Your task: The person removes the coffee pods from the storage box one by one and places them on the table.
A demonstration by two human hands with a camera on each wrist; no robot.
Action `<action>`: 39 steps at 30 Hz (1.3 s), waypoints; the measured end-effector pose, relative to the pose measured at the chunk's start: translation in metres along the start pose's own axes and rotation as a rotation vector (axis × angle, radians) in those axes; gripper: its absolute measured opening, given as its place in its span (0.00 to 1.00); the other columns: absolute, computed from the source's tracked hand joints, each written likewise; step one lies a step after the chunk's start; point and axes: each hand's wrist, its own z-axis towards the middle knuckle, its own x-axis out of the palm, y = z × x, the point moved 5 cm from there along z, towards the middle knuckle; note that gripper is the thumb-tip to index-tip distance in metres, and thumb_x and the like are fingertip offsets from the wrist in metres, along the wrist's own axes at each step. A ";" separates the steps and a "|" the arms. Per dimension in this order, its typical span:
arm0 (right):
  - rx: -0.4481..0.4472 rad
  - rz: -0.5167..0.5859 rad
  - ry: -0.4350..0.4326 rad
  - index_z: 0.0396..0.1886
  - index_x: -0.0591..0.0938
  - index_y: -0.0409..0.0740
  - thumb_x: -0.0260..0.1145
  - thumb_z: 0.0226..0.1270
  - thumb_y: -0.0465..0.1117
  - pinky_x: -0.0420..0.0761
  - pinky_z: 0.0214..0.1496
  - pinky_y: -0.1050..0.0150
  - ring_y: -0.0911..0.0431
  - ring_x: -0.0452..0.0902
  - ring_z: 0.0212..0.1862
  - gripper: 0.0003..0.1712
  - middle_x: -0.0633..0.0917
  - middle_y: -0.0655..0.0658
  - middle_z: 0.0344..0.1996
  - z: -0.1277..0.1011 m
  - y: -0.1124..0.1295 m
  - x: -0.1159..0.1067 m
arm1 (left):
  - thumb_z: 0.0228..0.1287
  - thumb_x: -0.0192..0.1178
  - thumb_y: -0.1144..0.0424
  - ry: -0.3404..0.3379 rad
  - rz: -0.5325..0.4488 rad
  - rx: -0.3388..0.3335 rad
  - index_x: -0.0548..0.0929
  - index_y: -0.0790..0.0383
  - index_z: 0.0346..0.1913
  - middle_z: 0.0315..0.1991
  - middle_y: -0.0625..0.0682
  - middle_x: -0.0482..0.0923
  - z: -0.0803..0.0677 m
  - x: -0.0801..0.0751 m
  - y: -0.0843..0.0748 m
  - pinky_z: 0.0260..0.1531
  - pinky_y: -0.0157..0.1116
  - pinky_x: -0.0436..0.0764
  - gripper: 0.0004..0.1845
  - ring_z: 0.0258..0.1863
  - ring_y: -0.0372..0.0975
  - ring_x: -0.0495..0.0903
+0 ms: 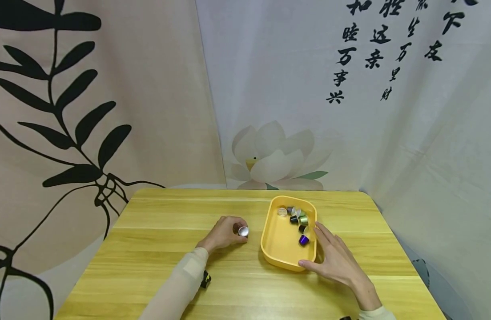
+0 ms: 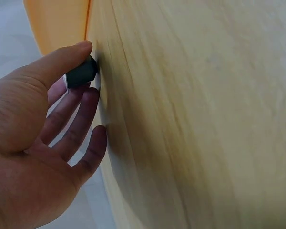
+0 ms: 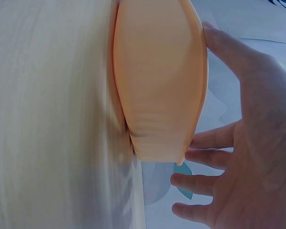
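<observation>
"What has the left hand point(image 1: 225, 232) got, from where you sit?"

"On my screens, its thumb and fingers pinch a small dark green, cup-shaped capsule point(image 2: 81, 74) with a round silvery lid. It's left of the shallow yellow plastic tray point(image 1: 283, 251) and apart from it, low over the yellowish wooden table point(image 1: 149, 249). I can't tell whether it touches the wood."

"And the right hand point(image 1: 337, 260)?"

"Spread wide, fingers nearly straight. I see its thumb and at least 1 finger touching the tray's rim, at the right side and near corner."

"Anything inside the tray?"

"I make out several small capsules point(image 1: 294, 219) toward its far and right sides: a shiny purple capsule point(image 1: 303, 240) nearest me, a light green metallic capsule point(image 1: 303, 220) farther up. Some overlap, so I can't count them surely."
</observation>
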 end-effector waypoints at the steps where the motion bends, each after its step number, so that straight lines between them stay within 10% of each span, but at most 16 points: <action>1: 0.001 0.000 0.001 0.86 0.68 0.31 0.77 0.64 0.78 0.66 0.85 0.22 0.28 0.69 0.84 0.70 0.66 0.30 0.88 0.000 0.000 0.000 | 0.64 0.85 0.64 -0.001 0.001 0.000 0.92 0.53 0.47 0.44 0.46 0.94 0.000 0.000 0.000 0.51 0.37 0.88 0.13 0.45 0.36 0.87; 22: -0.004 0.002 -0.002 0.85 0.69 0.30 0.78 0.64 0.77 0.66 0.85 0.22 0.28 0.69 0.84 0.70 0.67 0.30 0.88 0.000 0.001 0.000 | 0.63 0.87 0.56 0.027 -0.044 -0.007 0.83 0.65 0.73 0.63 0.59 0.90 -0.004 0.000 0.002 0.65 0.55 0.89 0.39 0.58 0.49 0.90; 30: 0.004 0.003 0.003 0.86 0.69 0.30 0.77 0.63 0.78 0.65 0.86 0.22 0.28 0.69 0.85 0.70 0.66 0.30 0.88 -0.001 0.001 0.000 | 0.70 0.81 0.46 -0.004 -0.009 0.114 0.82 0.66 0.74 0.65 0.62 0.88 -0.008 -0.004 0.002 0.66 0.52 0.89 0.39 0.59 0.48 0.89; 39: 0.002 0.004 0.001 0.86 0.69 0.30 0.77 0.64 0.78 0.65 0.86 0.22 0.28 0.68 0.85 0.70 0.65 0.30 0.89 0.000 0.000 0.001 | 0.73 0.77 0.42 -0.011 0.017 -0.012 0.76 0.59 0.82 0.80 0.59 0.78 -0.011 -0.012 0.001 0.79 0.62 0.80 0.43 0.77 0.58 0.79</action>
